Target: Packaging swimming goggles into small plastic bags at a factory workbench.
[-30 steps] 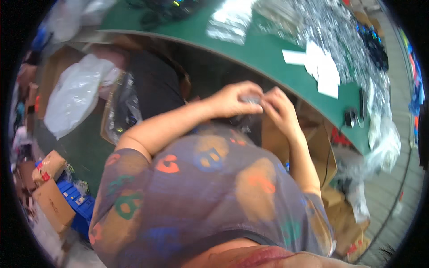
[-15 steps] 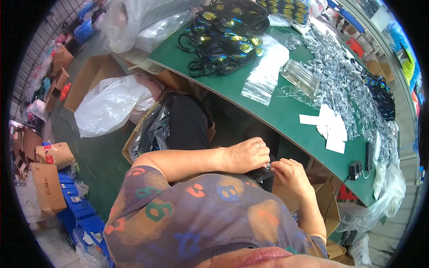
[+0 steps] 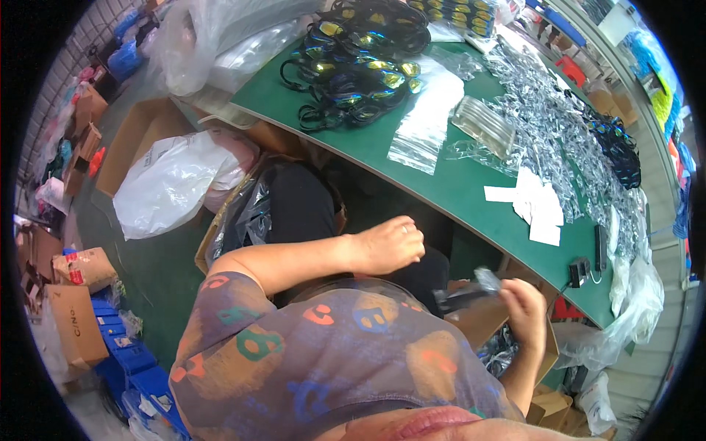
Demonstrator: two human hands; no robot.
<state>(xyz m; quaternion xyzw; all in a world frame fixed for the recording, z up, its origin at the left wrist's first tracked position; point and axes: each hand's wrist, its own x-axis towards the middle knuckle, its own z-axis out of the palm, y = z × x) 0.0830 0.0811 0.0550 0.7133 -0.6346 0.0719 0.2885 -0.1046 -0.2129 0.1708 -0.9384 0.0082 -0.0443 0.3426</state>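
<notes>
Held thing: a small clear bag with a dark item inside [image 3: 471,290], lower right of centre in the frame, below the near edge of the green table.
Right hand: right hand [image 3: 526,312] pinches the bag's right end between thumb and fingers; the fingers are pressed together on the plastic.
Left hand: left hand [image 3: 386,246] sits up and to the left of the bag, curled into a loose fist, apart from the bag; whether it holds anything inside the curl cannot be told.
Direction: the bag lies left of the right hand's pinch and right and below the left hand, so it sits between the 2 hands, nearer the right.
Long axis: roughly left to right across the frame, tilted slightly up toward the right end.
Table: green table [image 3: 441,184] runs from upper centre to right, above both hands.
On it: black goggles with mirrored lenses [image 3: 353,62] at top centre, a flat clear bag [image 3: 426,121] beside them, white paper slips [image 3: 537,206] right of centre.
In the way: the person's own patterned shirt [image 3: 323,353] fills the lower centre; an open cardboard box [image 3: 485,320] lies under the bag.
Floor: white plastic sack [image 3: 173,184] at left.
</notes>
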